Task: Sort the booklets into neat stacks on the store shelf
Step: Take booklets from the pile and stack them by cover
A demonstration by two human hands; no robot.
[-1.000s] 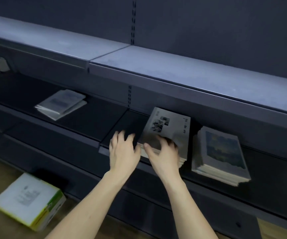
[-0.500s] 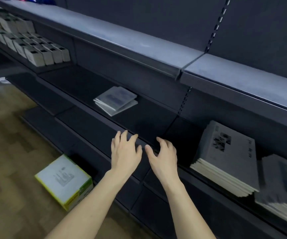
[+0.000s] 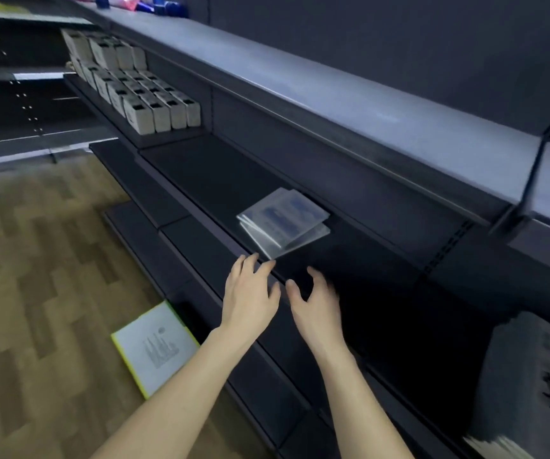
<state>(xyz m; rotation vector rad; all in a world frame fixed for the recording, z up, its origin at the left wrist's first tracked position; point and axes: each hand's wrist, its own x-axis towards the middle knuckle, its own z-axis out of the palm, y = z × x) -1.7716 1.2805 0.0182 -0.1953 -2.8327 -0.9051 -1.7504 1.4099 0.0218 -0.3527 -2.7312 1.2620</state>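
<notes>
Rows of small beige boxes [image 3: 141,94] fill a far shelf; a yellow-edged carton [image 3: 154,349] lies on the wood floor [image 3: 35,276].

Dim overall, cool bluish cast. Faint sheen along the upper shelf [image 3: 349,104]. Deep shadow beneath it. Motion blur at right edge; wide-angle bending toward corners.
</notes>
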